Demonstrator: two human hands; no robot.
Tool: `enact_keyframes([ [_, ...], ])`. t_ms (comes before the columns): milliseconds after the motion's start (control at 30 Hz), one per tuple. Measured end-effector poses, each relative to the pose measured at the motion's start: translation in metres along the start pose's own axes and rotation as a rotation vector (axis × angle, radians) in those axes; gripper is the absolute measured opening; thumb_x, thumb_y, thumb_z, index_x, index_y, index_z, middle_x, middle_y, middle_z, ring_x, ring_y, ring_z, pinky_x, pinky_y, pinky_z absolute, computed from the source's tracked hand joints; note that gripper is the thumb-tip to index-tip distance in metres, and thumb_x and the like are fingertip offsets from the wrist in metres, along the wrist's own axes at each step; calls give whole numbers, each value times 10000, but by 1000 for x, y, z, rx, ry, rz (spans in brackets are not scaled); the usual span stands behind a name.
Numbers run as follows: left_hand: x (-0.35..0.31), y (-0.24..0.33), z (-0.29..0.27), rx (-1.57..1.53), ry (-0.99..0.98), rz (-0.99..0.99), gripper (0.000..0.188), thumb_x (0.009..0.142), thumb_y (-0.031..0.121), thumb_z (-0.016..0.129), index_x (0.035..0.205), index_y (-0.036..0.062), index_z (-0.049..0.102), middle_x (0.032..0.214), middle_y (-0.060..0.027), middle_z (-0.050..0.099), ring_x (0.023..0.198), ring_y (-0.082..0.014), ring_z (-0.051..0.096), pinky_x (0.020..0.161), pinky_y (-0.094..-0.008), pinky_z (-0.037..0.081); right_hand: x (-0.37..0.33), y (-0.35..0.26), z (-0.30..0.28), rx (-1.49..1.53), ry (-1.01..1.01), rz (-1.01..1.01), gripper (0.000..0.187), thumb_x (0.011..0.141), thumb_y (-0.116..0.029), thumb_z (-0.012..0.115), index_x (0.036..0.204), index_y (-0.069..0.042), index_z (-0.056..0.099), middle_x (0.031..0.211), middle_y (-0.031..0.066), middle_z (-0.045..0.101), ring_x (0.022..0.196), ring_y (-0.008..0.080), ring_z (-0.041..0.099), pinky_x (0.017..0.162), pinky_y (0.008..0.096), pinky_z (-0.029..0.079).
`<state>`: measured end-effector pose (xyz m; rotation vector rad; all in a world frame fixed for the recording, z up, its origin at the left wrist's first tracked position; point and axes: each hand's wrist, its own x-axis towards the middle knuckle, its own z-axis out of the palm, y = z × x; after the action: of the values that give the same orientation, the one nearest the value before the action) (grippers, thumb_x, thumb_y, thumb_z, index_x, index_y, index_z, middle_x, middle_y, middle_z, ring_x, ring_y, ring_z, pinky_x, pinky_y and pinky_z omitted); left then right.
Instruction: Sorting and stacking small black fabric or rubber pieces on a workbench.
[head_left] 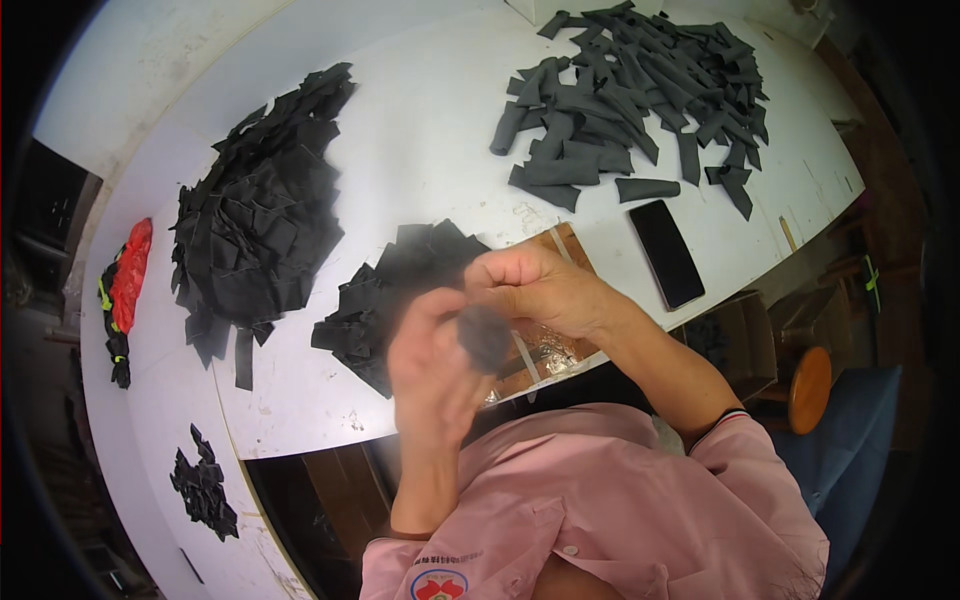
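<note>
In front of my chest, my left hand is closed around a dark rolled fabric piece, smeared by motion. Its rounded end points toward me. My right hand meets the left at the piece's far side, fingers curled and pressed together; what lies between them is hidden. Beneath and behind both hands, a heap of flat black fabric pieces lies on the white table. Partly covered by my right wrist is a brown board with shiny clear film on it.
Grey rolled fabric tubes are heaped at the far right. A black phone lies near the table edge. On the left stand a large pile of black pieces, a smaller one, and a red bag. An orange round stool is at right.
</note>
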<state>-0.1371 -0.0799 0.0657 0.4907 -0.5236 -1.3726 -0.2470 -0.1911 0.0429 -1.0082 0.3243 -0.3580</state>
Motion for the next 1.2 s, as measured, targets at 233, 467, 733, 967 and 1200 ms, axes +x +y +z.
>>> enact_keyframes([
  [233,-5,-20,-31,583,326,117,251,817,119,550,1028,8,475,794,-23,559,543,-42,471,421,-147,294,2,31,-12,7,19,-29,183,831,-198,541,728,-48,528,616,-37,452,524,36,387,461,165,314],
  [467,8,-4,-18,1289,82,669,160,802,58,540,936,-28,537,892,-114,585,931,-214,526,851,-311,376,-5,12,4,-331,229,-147,180,826,-200,539,779,-27,520,615,-17,462,552,58,436,478,199,346],
  [733,-6,-11,-16,488,288,452,57,815,59,530,830,4,534,919,-152,577,869,-188,550,801,-316,429,-19,-7,31,-1704,196,-489,284,672,-251,642,790,-10,547,690,93,518,677,266,520,572,346,419],
  [967,20,1,-9,418,128,207,285,698,144,685,891,-23,558,860,-124,565,788,-187,535,694,-268,440,-12,4,15,-1391,259,-590,218,724,-232,591,678,-22,554,634,105,556,615,278,558,525,365,424],
  [1200,21,-7,-13,1276,17,309,178,663,40,644,805,-3,546,792,-86,546,692,-149,545,599,-235,438,-11,43,-3,-1247,344,-543,305,770,-271,551,635,1,516,619,171,533,574,356,527,510,411,408],
])
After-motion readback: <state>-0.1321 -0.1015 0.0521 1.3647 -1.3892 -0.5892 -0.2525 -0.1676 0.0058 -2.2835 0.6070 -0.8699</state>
